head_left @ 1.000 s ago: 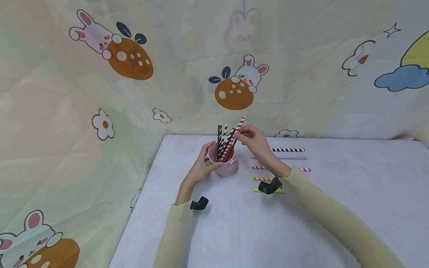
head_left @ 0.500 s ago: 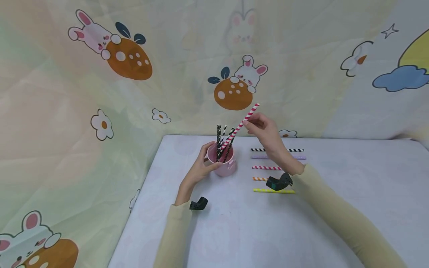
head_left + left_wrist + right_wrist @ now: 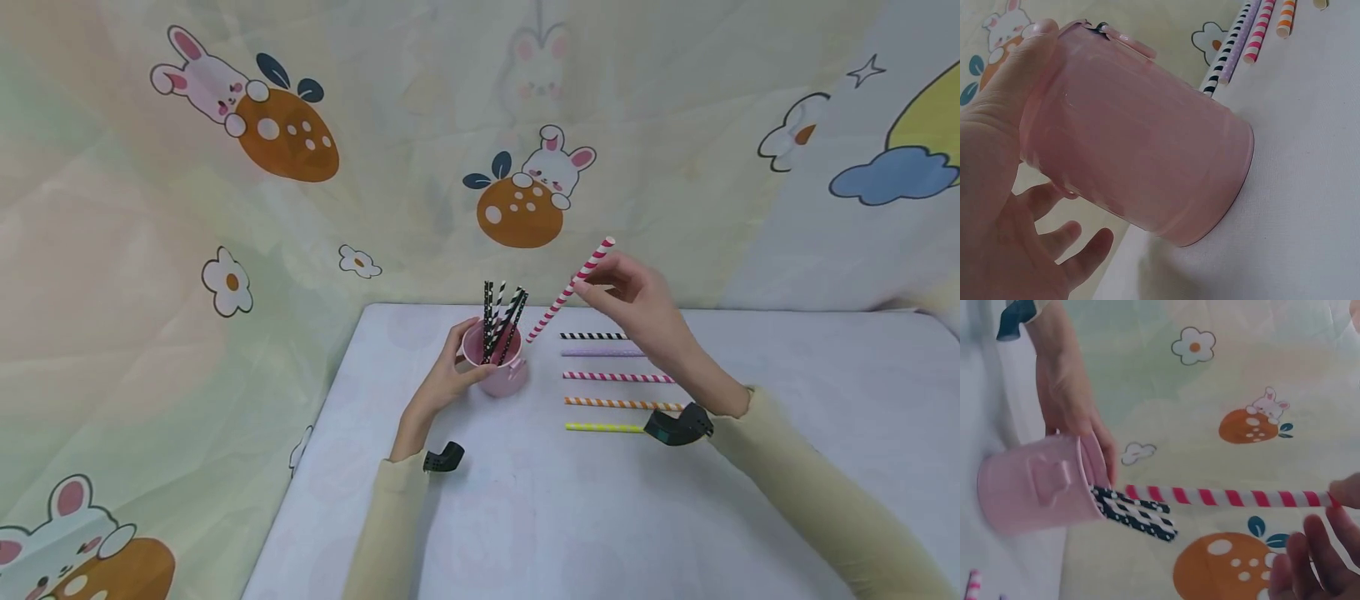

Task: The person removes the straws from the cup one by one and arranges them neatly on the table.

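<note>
My left hand (image 3: 448, 383) grips a pink cup (image 3: 498, 371) standing on the white table (image 3: 570, 500); the cup (image 3: 1141, 162) fills the left wrist view. Several black patterned straws (image 3: 501, 321) stand in it. My right hand (image 3: 633, 296) pinches a red-and-white striped straw (image 3: 572, 288) in the air to the right of the cup, tilted, its lower end clear of the rim. In the right wrist view this straw (image 3: 1229, 497) passes just above the black straws (image 3: 1138, 519) in the cup (image 3: 1038, 484).
Several straws lie in a row on the table right of the cup: black-and-white (image 3: 592, 337), purple (image 3: 602, 352), red-and-white (image 3: 618, 377), orange (image 3: 622, 404), yellow-green (image 3: 603, 427). A cartoon-print cloth (image 3: 300, 167) hangs behind and to the left of the table.
My right hand has lifted the red-and-white straw up and out of the cup and carried it to the right. The left hand and the cup have stayed put.
</note>
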